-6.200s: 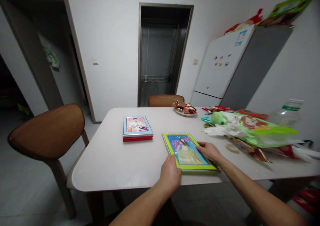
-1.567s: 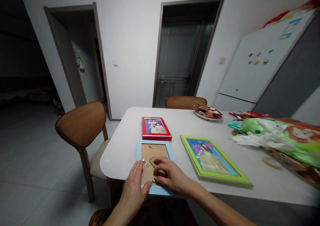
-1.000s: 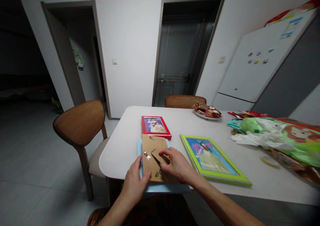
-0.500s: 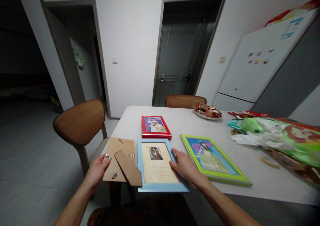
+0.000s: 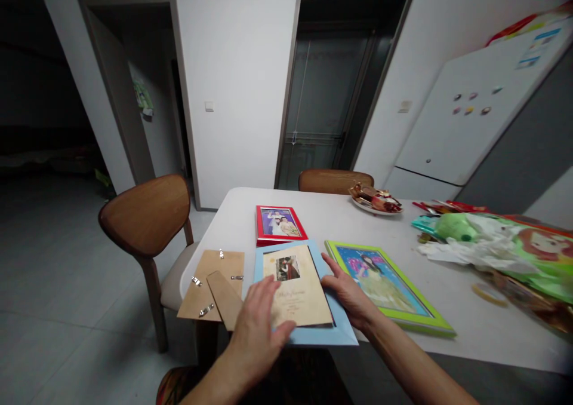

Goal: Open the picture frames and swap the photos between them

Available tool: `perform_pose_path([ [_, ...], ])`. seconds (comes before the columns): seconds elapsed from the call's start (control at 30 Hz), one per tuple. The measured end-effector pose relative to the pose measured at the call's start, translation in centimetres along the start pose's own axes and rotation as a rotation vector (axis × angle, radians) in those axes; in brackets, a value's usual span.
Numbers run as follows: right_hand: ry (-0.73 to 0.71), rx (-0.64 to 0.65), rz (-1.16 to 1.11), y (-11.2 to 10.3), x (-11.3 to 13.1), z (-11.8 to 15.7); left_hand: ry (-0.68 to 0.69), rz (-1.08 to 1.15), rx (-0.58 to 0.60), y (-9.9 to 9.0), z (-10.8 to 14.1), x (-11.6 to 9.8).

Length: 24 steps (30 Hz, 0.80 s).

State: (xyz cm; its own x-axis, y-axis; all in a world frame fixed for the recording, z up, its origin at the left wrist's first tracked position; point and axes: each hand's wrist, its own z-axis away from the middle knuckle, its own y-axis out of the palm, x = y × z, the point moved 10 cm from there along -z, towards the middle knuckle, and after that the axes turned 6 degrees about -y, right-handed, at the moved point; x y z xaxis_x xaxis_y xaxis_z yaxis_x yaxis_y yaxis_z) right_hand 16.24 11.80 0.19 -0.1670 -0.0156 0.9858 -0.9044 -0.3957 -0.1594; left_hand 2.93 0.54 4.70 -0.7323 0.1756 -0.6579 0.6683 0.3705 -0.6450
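A light blue frame lies tilted at the table's front edge. On it rests a cream printed sheet with a small picture, slightly askew to the frame. My left hand is over the sheet's left side, fingers spread. My right hand grips the blue frame's right edge, thumb on top. To the left lies a brown backing board with metal clips and a stand leg, partly behind my left hand.
A red frame lies behind the blue one, a green frame to the right. Farther right are a plate of items, a tape roll and crumpled bags. Wooden chairs stand by the table.
My left hand has let go of the backing board and moved right onto the sheet. The blue frame has tilted, and the sheet now sits askew on it.
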Motion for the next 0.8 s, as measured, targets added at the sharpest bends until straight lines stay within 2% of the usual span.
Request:
perform_pose_path([
  [0.07, -0.010, -0.028, -0.115, 0.3, 0.7, 0.6, 0.074, -0.026, 0.055, 2.3, 0.0, -2.7],
  [0.13, -0.005, -0.051, -0.185, 0.3, 0.9, 0.7, 0.119, -0.058, 0.080, 3.3, -0.4, -4.0],
  [0.2, -0.001, -0.061, -0.152, 0.0, 0.4, 0.4, 0.145, -0.068, 0.065, 3.0, -1.0, -4.3],
  [0.23, -0.003, -0.069, -0.085, -0.5, 0.0, 0.1, 0.136, -0.059, 0.030, 2.2, -1.3, -4.0],
  [0.3, -0.025, -0.105, 0.142, -1.9, -0.9, -0.8, 0.045, -0.036, -0.105, -0.5, -2.0, -2.1],
  [0.37, -0.063, -0.152, 0.442, -3.4, -1.5, -1.6, -0.122, -0.028, -0.252, -3.6, -1.9, 1.1],
  [0.43, -0.114, -0.169, 0.702, -4.0, -1.7, -2.2, -0.291, -0.048, -0.309, -5.5, -1.2, 4.7],
  [0.5, -0.161, -0.153, 0.863, -3.7, -1.6, -2.5, -0.395, -0.096, -0.297, -6.2, -0.3, 7.7],
  [0.57, -0.211, -0.139, 0.941, -3.1, -1.3, -2.6, -0.396, -0.188, -0.277, -6.2, 0.5, 9.3],
  [0.7, -0.255, -0.137, 1.035, -2.3, -0.7, -2.6, -0.355, -0.340, -0.233, -5.1, 1.3, 10.2],
  [0.8, -0.319, -0.162, 1.068, -2.1, 1.0, -1.5, -0.279, -0.373, -0.299, -5.5, 2.4, 9.7],
])
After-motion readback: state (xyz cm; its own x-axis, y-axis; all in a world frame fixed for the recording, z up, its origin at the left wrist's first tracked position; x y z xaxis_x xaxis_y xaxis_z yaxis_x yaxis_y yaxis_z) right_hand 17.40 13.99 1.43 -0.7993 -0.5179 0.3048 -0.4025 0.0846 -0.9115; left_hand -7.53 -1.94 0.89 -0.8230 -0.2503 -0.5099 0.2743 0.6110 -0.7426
